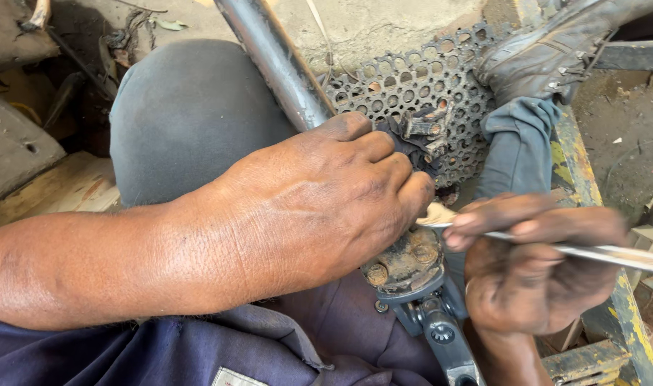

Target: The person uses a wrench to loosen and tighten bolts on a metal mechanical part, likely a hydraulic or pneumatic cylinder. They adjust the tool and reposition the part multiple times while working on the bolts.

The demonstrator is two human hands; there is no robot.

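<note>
Left hand (319, 207) spread broad across the middle of the view, fingers curled down and closed over a dark rag (412, 146) and the lower end of a grey metal tube (276, 61). Tube slanting up and away to the top edge, resting against a knee in grey trousers (183, 114). Just below the left knuckles, a rusty bolted fitting (405, 261), joined underneath to a black bracket (441, 329) running toward the bottom edge. Right hand (534, 264) blurred, low on the right, fingers closed round a thin pale stick (598, 251) held nearly level. Stick's near tip (430, 216) touching or just beside the left little finger, right above the rusty fitting; far end running off the right edge. Behind both hands, a round perforated metal plate (412, 78) lying flat, partly covered by the rag and by a blue-grey trouser leg (516, 143). Worn leather shoe (555, 43) at the top right, resting over the plate's edge. Yellow-painted metal frame (630, 322), chipped, along the right side.
</note>
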